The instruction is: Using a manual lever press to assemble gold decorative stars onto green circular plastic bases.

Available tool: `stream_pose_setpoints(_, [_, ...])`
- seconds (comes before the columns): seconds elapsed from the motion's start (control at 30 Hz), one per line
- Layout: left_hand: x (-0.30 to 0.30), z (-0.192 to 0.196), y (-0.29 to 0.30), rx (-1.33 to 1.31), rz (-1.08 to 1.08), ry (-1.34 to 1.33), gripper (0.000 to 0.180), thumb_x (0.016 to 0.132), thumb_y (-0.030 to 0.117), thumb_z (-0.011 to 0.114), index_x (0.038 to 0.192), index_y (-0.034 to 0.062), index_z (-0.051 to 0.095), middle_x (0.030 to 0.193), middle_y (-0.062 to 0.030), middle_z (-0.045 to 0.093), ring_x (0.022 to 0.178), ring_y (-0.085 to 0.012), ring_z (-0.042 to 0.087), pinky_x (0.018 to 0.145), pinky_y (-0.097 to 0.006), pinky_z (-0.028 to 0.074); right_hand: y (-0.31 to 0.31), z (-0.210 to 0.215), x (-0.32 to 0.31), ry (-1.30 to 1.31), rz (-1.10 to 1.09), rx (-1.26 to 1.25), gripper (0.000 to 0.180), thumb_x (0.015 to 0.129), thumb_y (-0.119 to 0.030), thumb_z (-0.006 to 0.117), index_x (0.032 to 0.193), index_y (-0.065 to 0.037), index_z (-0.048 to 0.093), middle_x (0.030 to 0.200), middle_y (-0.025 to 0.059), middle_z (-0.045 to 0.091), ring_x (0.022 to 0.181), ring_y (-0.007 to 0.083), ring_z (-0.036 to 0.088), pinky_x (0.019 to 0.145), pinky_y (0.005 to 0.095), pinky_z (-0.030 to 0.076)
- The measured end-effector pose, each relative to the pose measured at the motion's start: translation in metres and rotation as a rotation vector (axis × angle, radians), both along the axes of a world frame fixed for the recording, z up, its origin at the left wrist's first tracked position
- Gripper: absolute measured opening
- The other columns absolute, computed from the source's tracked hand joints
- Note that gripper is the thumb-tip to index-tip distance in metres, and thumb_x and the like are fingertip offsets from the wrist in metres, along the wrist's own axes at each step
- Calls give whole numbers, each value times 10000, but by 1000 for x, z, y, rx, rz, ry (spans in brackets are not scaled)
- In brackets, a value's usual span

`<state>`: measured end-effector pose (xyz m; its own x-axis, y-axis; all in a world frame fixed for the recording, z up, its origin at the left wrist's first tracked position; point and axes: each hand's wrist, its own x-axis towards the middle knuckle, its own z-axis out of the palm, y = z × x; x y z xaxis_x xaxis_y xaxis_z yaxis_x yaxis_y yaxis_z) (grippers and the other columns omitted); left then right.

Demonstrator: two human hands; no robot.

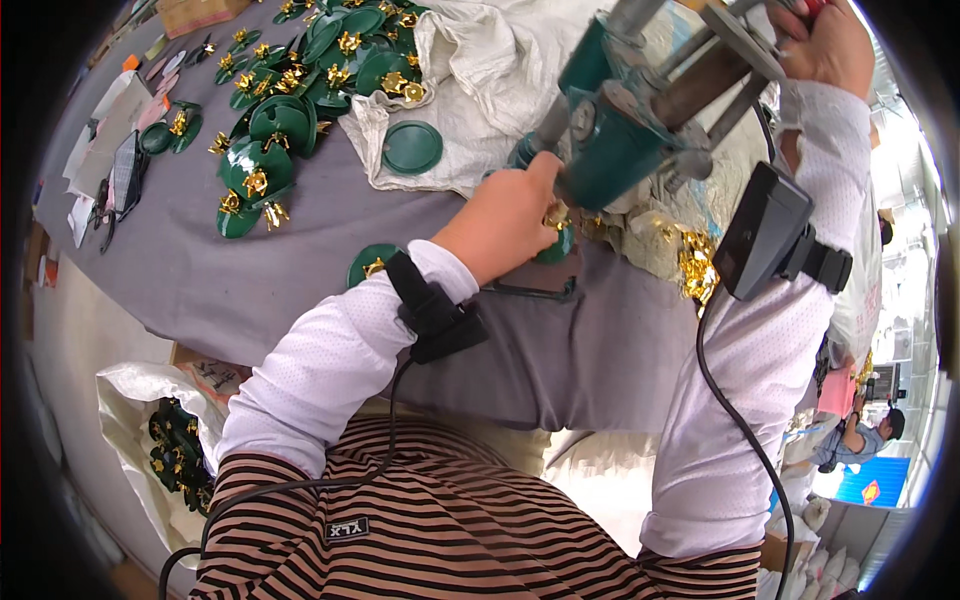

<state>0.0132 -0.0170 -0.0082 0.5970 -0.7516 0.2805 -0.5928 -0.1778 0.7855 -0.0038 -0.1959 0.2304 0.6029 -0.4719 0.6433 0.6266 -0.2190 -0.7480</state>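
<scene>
In front of me stands a green hand press (615, 150) with grey metal rods. My right hand (830, 50) is raised at the upper right, its fingers closed round the press's red handle (815, 6). Low at the press, my left hand (510, 215) has its fingers bent about a green disc (556, 246) with a gold pronged piece on it. Part of that disc and the fingertips are hidden by the hand and the press. Another green disc (366, 262) with gold prongs lies beside my left wrist.
Many green discs with gold prongs (270, 125) are heaped at the table's far left. A plain green disc (412, 147) rests on a white woven sack (470, 60). Gold pieces (697, 265) lie right of the press. An open sack (130, 400) stands lower left; a person (862, 438) is far right.
</scene>
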Motion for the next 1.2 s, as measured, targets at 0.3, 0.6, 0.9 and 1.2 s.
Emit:
stream_pose_setpoints(0.3, [-2,4,38,-115,45,21,761,666,70,775,1344,28,432,1091,-145,643,945,-277,634,799,-358,504,75,-127,-170,-389,-58,-158,355,974,-273,391,639,-157,406,592,-8,406,568,146,434,708,371,358])
stream_pose_setpoints(0.6, [-12,-7,5,-8,108,62,761,694,169,793,1340,35,415,974,-116,645,941,-320,582,810,-404,484,65,-154,-201,-49,-69,-488,234,878,-214,569,697,-69,601,570,59,514,531,202,506,839,492,448])
stream_pose_setpoints(0.9, [-23,-13,5,-188,207,43,580,706,167,790,1214,41,539,889,-112,688,804,-260,644,743,-335,513,-37,20,-32,57,389,51,148,951,-35,464,1054,69,487,784,54,446,609,105,373,439,210,271])
stream_pose_setpoints(1.2, [-7,38,152,614,126,-283,399,758,297,701,1061,53,614,771,-161,665,716,-332,655,647,-413,506,-6,16,-3,67,-69,123,353,995,-52,354,1280,74,520,853,69,532,646,67,419,414,162,275])
